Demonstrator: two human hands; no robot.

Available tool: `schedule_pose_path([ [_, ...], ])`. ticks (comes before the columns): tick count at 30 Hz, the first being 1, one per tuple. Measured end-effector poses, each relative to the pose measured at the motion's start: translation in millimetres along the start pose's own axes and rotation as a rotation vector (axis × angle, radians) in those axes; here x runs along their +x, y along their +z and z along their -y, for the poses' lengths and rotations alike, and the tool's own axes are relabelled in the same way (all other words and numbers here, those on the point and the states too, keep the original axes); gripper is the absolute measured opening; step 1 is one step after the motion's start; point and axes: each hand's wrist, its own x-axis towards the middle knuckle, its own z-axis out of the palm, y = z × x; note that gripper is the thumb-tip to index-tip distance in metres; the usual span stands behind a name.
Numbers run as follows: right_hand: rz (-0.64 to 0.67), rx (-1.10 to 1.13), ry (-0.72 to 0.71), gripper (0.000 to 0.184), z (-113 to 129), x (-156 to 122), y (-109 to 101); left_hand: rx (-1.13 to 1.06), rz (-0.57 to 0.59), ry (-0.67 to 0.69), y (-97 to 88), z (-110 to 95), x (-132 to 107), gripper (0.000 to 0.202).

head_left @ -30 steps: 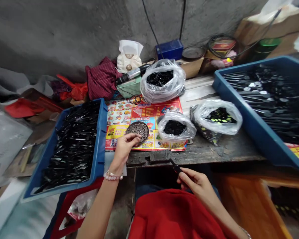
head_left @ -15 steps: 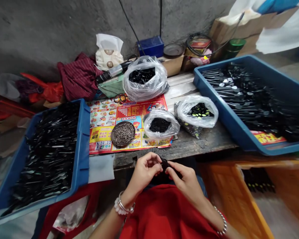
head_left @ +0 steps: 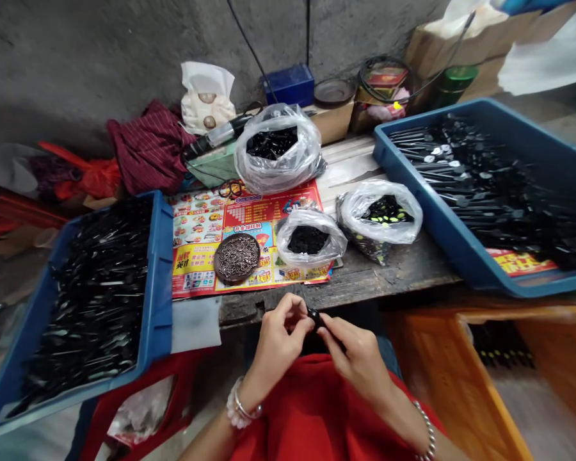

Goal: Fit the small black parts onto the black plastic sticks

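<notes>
Grip of my right hand is pinched on a black part; my left hand is curled in close, and remotely I can't tell whether it holds anything. Both are at the near edge of the bench, between a left blue tray and a right blue tray. Beyond stand three clear bags and a round dish. The black part lies between the two hands, its visible end pointing leftward out of the right toward the left; the rest of its long axis is covered. Small metal pieces fill the dish, nearer my left hand.
</notes>
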Motion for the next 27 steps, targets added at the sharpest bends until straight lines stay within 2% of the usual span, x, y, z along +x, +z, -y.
schedule_pose_path([
  [3,0.030,0.066,0.060,0.023,2.0,2.7,-4.0,-0.001,-0.011,0.010,-1.9,-0.3,1.0,0.018],
  [6,0.078,0.149,0.126,0.023,3.7,4.8,-8.0,-0.116,0.049,-0.020,-3.7,-0.8,1.5,0.025],
  [8,0.113,0.185,0.160,0.026,3.8,5.4,-9.4,-0.159,0.071,-0.032,-3.8,-1.2,0.8,0.021],
  [19,0.178,0.292,0.243,0.035,9.1,7.2,-10.4,-0.153,-0.019,-0.058,-0.1,2.2,-1.2,0.010],
  [27,0.193,0.472,0.430,0.034,8.7,10.3,-8.1,-0.380,0.064,-0.152,-6.9,7.0,5.3,0.034],
])
